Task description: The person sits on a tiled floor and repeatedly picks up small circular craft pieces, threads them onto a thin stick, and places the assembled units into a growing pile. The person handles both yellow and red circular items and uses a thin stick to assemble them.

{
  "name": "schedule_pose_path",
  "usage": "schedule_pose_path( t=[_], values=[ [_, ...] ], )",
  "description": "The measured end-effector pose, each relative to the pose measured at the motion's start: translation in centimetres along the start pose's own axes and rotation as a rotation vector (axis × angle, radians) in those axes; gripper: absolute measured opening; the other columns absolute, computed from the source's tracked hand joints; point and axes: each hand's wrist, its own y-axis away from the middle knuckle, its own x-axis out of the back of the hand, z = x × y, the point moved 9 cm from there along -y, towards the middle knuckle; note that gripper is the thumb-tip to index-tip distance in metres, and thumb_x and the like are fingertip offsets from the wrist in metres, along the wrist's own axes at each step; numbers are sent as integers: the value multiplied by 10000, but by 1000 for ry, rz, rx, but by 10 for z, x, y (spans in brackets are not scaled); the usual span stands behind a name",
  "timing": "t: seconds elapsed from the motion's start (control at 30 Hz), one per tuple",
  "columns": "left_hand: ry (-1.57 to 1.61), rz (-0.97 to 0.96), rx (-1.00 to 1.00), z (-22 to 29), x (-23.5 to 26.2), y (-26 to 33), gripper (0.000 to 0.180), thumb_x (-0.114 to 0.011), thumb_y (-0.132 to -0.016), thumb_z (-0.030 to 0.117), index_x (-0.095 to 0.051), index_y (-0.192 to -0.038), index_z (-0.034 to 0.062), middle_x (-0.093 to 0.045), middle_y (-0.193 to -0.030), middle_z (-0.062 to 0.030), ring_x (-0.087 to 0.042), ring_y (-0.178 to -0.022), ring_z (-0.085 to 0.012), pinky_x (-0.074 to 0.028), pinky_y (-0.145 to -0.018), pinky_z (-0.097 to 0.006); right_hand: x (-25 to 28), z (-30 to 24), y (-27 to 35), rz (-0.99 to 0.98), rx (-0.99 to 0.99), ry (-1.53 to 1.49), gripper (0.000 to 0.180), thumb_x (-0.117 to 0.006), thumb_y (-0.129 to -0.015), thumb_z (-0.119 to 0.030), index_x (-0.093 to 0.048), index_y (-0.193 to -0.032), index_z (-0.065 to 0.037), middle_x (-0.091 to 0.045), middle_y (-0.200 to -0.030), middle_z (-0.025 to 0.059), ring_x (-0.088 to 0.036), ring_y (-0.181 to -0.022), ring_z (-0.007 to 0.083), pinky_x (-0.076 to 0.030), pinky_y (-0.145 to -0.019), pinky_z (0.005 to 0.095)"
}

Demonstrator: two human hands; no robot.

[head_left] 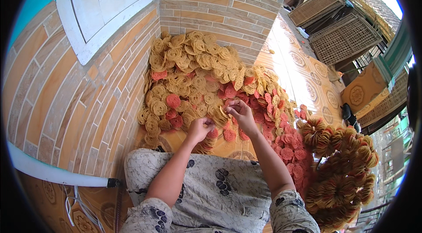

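Note:
Between my hands, above the near side of a large heap, is a small stack of thin yellow coiled crackers [218,117], round and lacy like dried noodle nests. My right hand [241,113] pinches the stack at its upper right edge. My left hand [200,129] is closed, its fingertips pressed together at the lower left edge. Whether a string runs through the stack is too small to make out. The heap of loose yellow crackers [198,57] fills the wall corner, with red crackers [290,145] mixed in and spreading to the right.
Bunched clusters of crackers [340,167] stand at my right. A tiled wall [88,114] with a white door [92,8] rises on the left. White cords [77,202] hang at the lower left. Woven bamboo racks [345,39] lean beyond the sunlit tiled floor [294,57].

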Motion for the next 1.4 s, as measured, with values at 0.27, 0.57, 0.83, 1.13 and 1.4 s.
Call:
schedule_pose_path(
  t=[0.27,0.57,0.83,1.13,1.4],
  values=[
    [577,373,171,6,96,31,203,-568,-953,247,-575,-1099,106,-375,-677,73,-274,-461,-1,-198,-355,-182,41,-69,40,321,138,385,209,-683,-820,-13,-507,-932,-13,-595,-823,57,-630,-771,133,-487,-659,257],
    [1169,919,273,-83,118,48,160,-472,-987,273,-535,-1067,150,-311,-637,56,-263,-439,-47,-194,-366,-224,57,-233,108,446,561,419,190,-599,-846,81,-444,-885,-22,-512,-796,36,-626,-780,130,-525,-736,277],
    [853,592,515,-111,61,22,161,-530,-942,234,-580,-969,83,-516,-782,-12,-401,-504,-96,-309,-393,-252,40,-255,94,471,616,476,180,-622,-846,53,-458,-832,-19,-549,-736,35,-623,-757,120,-472,-714,239],
    [527,195,-468,130,50,43,443,-725,-826,283,-622,-1191,55,-660,-1020,-74,-613,-1005,-178,-471,-915,-335,-10,-220,82,279,515,497,163,-573,-821,118,-486,-827,-20,-609,-793,86,-638,-791,142,-506,-711,270],
    [-100,-76,-284,141,16,55,435,-741,-780,325,-655,-1161,134,-621,-1161,-125,-606,-1049,-262,-477,-914,-341,-22,-186,92,278,588,349,301,-551,-847,135,-341,-805,-77,-524,-790,65,-624,-794,143,-505,-684,265]
  ],
)
